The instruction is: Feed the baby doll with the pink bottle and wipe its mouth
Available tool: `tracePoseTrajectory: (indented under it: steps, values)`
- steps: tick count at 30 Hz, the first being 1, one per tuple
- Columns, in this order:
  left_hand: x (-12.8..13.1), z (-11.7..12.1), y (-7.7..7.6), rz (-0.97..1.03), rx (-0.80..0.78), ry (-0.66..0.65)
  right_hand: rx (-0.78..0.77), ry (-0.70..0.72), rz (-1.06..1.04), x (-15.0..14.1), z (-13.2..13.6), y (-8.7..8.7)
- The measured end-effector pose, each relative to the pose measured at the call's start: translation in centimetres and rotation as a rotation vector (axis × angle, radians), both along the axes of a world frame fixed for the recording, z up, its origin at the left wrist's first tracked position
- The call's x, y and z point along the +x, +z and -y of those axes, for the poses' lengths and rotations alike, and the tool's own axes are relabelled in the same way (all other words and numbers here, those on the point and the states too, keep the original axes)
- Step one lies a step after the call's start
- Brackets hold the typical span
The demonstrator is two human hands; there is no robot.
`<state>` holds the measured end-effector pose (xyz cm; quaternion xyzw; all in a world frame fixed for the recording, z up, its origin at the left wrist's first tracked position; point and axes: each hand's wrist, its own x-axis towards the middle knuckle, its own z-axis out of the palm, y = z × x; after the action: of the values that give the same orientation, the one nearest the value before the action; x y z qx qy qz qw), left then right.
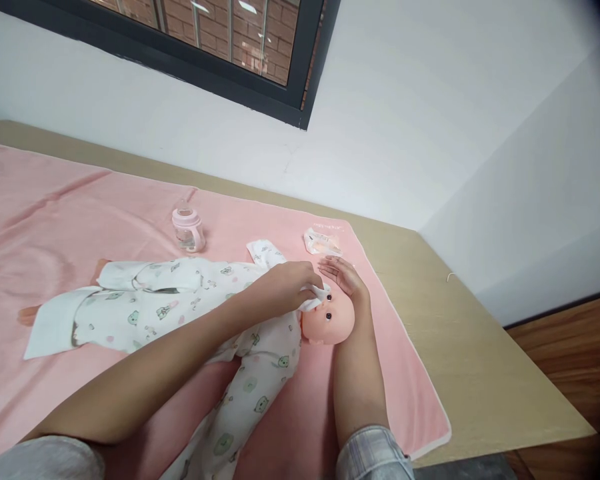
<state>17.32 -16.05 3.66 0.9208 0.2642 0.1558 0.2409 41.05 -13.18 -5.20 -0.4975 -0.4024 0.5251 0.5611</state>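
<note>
A baby doll [339,327] in a white printed outfit lies on its back, its head toward the right. In my left hand [291,285] a white wipe [311,301] is pinched between the fingers, against the doll's face around the mouth. The wipe and my fingers cover part of the face. My right hand [347,277] curves around the far side of the doll's head, fingers stretched out and holding nothing; the forearm lies along the crown. Just beyond those fingers is a small clear packet [323,241] with something pale inside.
Under the doll a pink blanket [405,393] covers much of the wooden tabletop [450,347]. A pink-topped baby bottle [188,230] stands upright beyond the doll's body. Behind the table are a white wall [360,147] and a dark-framed window [300,100].
</note>
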Motion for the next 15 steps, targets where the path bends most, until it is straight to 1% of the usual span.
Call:
tracePoseTrajectory:
  steps: [2, 5, 10, 15]
  values:
    - [0.11, 0.34, 0.03, -0.029, -0.008, -0.023, -0.004, 0.002, 0.007, 0.08, -0.1, -0.02]
    - [0.25, 0.57, -0.01, -0.074, -0.001, -0.022, -0.003, -0.001, 0.015, 0.17, -0.11, -0.16]
    - [0.33, 0.2, -0.4, -0.04, 0.028, 0.002, -0.001, 0.001, 0.026, 0.29, -0.16, -0.56]
    - [0.44, 0.01, -0.66, -0.067, 0.063, 0.018, -0.01, 0.008, 0.029, 1.0, -0.99, -0.91]
